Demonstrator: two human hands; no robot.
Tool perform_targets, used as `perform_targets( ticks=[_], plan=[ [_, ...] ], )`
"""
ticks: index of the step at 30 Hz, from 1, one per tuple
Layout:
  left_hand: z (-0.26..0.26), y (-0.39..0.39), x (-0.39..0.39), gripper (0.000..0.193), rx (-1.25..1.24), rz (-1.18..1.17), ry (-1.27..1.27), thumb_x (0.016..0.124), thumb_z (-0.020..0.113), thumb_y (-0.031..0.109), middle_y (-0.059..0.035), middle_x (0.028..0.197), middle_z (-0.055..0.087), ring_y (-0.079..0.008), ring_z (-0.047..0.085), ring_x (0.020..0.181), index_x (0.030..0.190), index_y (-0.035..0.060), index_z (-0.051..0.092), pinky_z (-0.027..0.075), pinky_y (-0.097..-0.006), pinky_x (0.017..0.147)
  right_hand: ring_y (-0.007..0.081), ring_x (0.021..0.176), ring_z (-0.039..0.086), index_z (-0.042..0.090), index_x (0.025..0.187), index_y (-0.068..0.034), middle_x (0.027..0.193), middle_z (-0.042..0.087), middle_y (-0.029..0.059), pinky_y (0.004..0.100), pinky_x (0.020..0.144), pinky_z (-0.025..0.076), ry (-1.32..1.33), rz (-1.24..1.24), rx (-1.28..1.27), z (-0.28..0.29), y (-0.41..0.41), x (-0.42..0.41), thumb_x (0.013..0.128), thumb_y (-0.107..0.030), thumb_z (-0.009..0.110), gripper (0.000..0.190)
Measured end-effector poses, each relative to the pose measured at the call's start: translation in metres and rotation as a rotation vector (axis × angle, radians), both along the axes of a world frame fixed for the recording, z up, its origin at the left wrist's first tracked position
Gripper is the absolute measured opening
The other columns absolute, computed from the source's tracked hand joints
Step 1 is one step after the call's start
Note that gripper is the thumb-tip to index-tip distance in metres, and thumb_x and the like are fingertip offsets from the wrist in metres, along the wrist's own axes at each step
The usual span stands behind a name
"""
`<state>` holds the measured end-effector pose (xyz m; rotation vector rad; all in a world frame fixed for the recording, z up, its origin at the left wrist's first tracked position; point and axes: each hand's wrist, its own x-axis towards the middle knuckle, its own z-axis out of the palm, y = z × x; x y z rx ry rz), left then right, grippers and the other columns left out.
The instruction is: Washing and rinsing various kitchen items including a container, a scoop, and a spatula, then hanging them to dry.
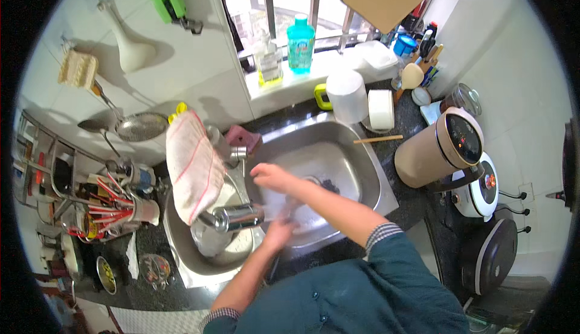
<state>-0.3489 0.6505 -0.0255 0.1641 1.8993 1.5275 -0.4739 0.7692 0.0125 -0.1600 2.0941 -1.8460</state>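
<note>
Over the right basin of a steel double sink point(389, 198), my right hand point(274, 177) reaches toward the lever of the chrome faucet point(239, 218), apparently without touching it. My left hand point(280, 233) is blurred beside the faucet's spout, low over the divider side of the same basin; its fingers and anything in them are unclear. A dark clump point(330, 186) lies near the drain. The left basin holds a translucent plastic bag or bowl point(210, 239). A white cloth with red stripes point(192, 166) hangs over the faucet's neck.
A pink sponge point(243, 138) sits behind the sink. A wooden stick point(378, 139) lies at its right rim, near a white plastic container point(347, 97). Further right stand a beige soymilk maker or blender point(423, 152) and a white cooker point(476, 189). Utensils in a holder point(146, 210) stand left.
</note>
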Motion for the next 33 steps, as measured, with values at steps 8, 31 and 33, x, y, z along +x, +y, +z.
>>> perform_targets(
  ticks=[8,31,33],
  plan=[
    [0.023,-0.015,0.002,0.07,-0.028,-0.01,-0.129,0.088,0.053,0.006,-0.0062,0.076,0.063,-0.0113,0.049,0.047,0.151,0.0161,0.024,0.042,-0.0272,0.043,0.0124,0.082,0.054,0.062,0.102,-0.005,0.092,0.061,0.0038,0.0277,0.073,0.044,-0.26,-0.144,-0.34,0.018,-0.046,-0.014,0.081,-0.012,0.064,0.022],
    [0.042,-0.022,0.013,0.068,-0.139,-0.129,0.094,0.088,0.059,0.016,-0.0101,0.081,0.066,-0.0183,0.063,0.076,0.149,0.0085,0.03,0.049,-0.0318,0.072,0.0275,0.071,0.063,0.049,0.1,-0.004,0.089,0.061,0.0159,0.0407,0.06,0.054,-0.2,-0.447,-0.505,0.23,0.098,-0.248,0.098,-0.039,0.045,0.035],
    [0.044,-0.023,0.011,0.065,-0.16,-0.138,0.038,0.087,0.054,0.018,-0.0165,0.089,0.068,-0.0301,0.067,0.087,0.148,0.0124,0.03,0.05,-0.0396,0.082,0.0237,0.063,0.06,0.051,0.092,-0.006,0.079,0.061,0.0124,0.0369,0.054,0.049,-0.184,-0.434,-0.35,0.231,0.096,-0.255,0.095,-0.025,0.044,0.021]
  ],
)
